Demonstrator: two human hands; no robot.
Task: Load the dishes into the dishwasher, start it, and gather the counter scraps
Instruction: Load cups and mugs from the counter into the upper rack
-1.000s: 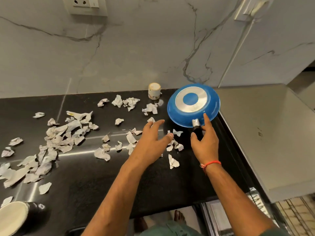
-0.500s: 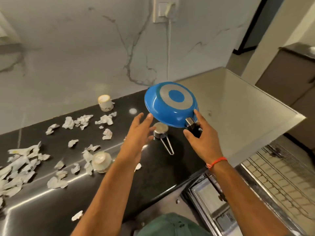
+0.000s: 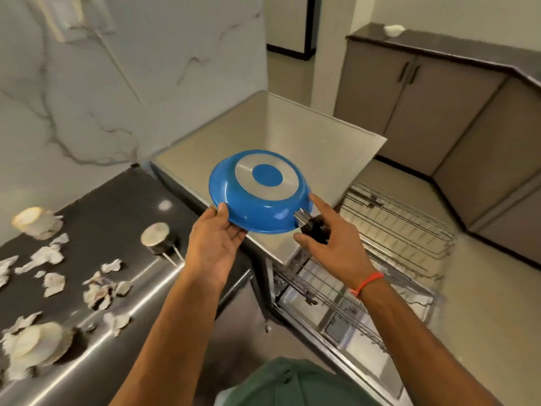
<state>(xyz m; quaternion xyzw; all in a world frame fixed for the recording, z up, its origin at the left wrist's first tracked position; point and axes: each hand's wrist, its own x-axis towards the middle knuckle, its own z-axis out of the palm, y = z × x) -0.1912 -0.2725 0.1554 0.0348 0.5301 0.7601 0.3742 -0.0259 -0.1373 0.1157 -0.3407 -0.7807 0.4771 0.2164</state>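
Above the counter's edge, from the head view: blue pan held upside down in mid-air, base up, tilted toward twelve o'clock. Left hand cupped under the rim at eight o'clock, thumb curled over the edge. Right hand at four o'clock, pinching the black handle, index finger stretched along the rim. Open dishwasher racks at four o'clock, below the pan. Paper scraps strewn over the black counter at nine o'clock, among a small metal cup and white cups, blurred.
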